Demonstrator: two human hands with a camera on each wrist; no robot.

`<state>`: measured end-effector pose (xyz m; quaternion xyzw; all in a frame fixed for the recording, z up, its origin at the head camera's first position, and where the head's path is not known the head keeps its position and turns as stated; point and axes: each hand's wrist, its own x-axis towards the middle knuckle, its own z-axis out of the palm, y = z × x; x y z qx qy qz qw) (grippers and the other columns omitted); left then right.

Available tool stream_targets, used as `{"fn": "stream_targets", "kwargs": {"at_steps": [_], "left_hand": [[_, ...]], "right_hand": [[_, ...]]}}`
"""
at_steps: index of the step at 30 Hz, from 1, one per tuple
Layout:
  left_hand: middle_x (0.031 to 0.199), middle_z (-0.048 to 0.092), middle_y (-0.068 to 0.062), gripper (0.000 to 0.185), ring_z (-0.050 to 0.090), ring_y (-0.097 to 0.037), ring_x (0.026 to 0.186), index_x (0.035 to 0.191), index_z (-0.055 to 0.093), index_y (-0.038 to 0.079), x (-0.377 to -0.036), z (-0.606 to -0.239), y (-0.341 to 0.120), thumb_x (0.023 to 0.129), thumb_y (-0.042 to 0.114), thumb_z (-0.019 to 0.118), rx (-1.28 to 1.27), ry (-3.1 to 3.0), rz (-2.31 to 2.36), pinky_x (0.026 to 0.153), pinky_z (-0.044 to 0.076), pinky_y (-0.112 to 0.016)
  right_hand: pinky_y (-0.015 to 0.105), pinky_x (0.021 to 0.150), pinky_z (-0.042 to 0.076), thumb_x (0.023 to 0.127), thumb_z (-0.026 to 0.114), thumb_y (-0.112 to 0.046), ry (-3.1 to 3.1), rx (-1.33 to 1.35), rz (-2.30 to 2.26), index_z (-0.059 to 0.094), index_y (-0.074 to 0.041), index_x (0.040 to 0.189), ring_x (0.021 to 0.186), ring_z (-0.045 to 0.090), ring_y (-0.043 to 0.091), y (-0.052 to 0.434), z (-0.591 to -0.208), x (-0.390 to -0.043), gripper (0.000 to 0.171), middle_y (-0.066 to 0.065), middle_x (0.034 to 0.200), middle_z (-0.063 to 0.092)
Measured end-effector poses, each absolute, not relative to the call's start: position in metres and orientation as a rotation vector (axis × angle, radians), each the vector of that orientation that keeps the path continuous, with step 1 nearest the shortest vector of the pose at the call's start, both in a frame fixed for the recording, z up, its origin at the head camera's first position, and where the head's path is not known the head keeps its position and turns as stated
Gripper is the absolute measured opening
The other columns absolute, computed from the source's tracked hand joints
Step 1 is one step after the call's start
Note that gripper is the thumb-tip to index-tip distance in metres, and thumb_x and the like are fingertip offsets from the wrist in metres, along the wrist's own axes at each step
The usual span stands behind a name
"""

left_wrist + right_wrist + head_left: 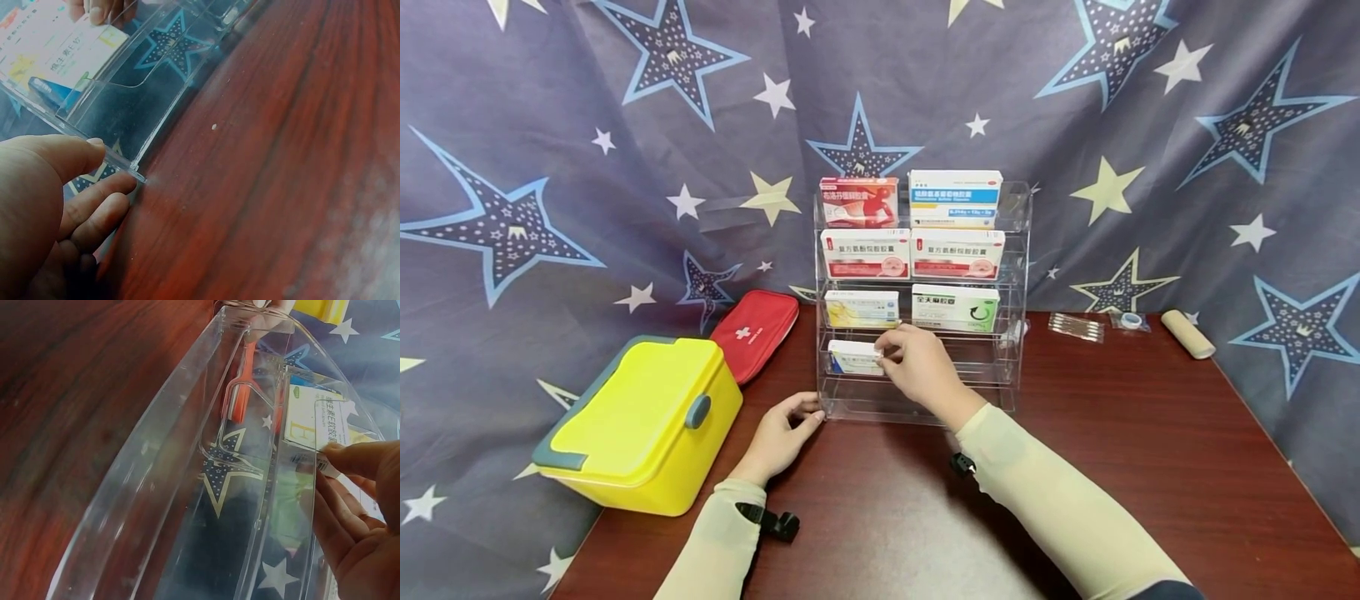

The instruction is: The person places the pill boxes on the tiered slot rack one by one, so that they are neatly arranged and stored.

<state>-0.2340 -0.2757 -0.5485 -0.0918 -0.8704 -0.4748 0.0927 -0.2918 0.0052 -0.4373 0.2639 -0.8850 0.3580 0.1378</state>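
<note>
A clear tiered display rack (917,400) stands on the table with medicine boxes on its upper tiers. On the second tier from the bottom, at the left, is a white medicine box (852,358) with a blue corner. My right hand (925,367) pinches this box at its right end; in the right wrist view the thumb lies on the end of the box (306,419), with other fingers behind. At the rack's lower left corner, my left hand (778,437) holds the side edge, thumb on one side and fingers on the other in the left wrist view.
Left of the rack are a yellow lidded box (632,417) and a red first-aid pouch (756,333). At the back right lie packaged swabs (1077,327), a tape roll (1130,321) and a beige roll (1187,334). A star-patterned curtain (910,75) hangs behind.
</note>
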Motion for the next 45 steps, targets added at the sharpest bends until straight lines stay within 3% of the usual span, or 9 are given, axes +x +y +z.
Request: {"fn": "stream_targets", "kwargs": {"at_steps": [13, 32, 39, 45], "left_hand": [[0.104, 0.074, 0.001, 0.028, 0.067, -0.016, 0.096, 0.126, 0.073, 0.015, -0.233, -0.546, -0.274, 0.098, 0.017, 0.077, -0.278, -2.587, -1.425, 0.091, 0.051, -0.041], [0.105, 0.074, 0.001, 0.028, 0.067, -0.017, 0.096, 0.126, 0.072, 0.013, -0.235, -0.545, -0.273, 0.098, 0.016, 0.076, -0.295, -2.585, -1.435, 0.091, 0.051, -0.039], [0.105, 0.075, -0.001, 0.028, 0.068, -0.018, 0.096, 0.126, 0.072, 0.013, -0.236, -0.545, -0.271, 0.098, 0.015, 0.076, -0.285, -2.591, -1.440, 0.091, 0.051, -0.040], [0.105, 0.075, 0.000, 0.028, 0.068, -0.017, 0.096, 0.126, 0.072, 0.014, -0.234, -0.546, -0.271, 0.098, 0.015, 0.077, -0.290, -2.603, -1.395, 0.091, 0.052, -0.041]], "right_hand": [[0.024, 0.077, 0.057, 0.090, 0.084, -0.013, -2.551, 0.731, 0.999, 0.075, -0.019, 0.098, 0.083, 0.073, 0.005, 0.004, -0.439, -0.290, 0.014, -0.008, 0.101, 0.070], [0.026, 0.078, 0.057, 0.089, 0.086, -0.014, -2.569, 0.721, 0.999, 0.075, -0.016, 0.103, 0.086, 0.073, 0.008, 0.009, -0.436, -0.291, 0.018, -0.003, 0.105, 0.075], [0.030, 0.085, 0.058, 0.089, 0.084, -0.011, -2.556, 0.724, 1.035, 0.075, -0.012, 0.108, 0.091, 0.074, 0.012, 0.028, -0.424, -0.279, 0.022, -0.001, 0.109, 0.074], [0.033, 0.083, 0.057, 0.089, 0.082, -0.008, -2.453, 0.802, 1.088, 0.076, -0.014, 0.105, 0.089, 0.071, 0.012, 0.062, -0.417, -0.261, 0.019, -0.004, 0.104, 0.074]]}}
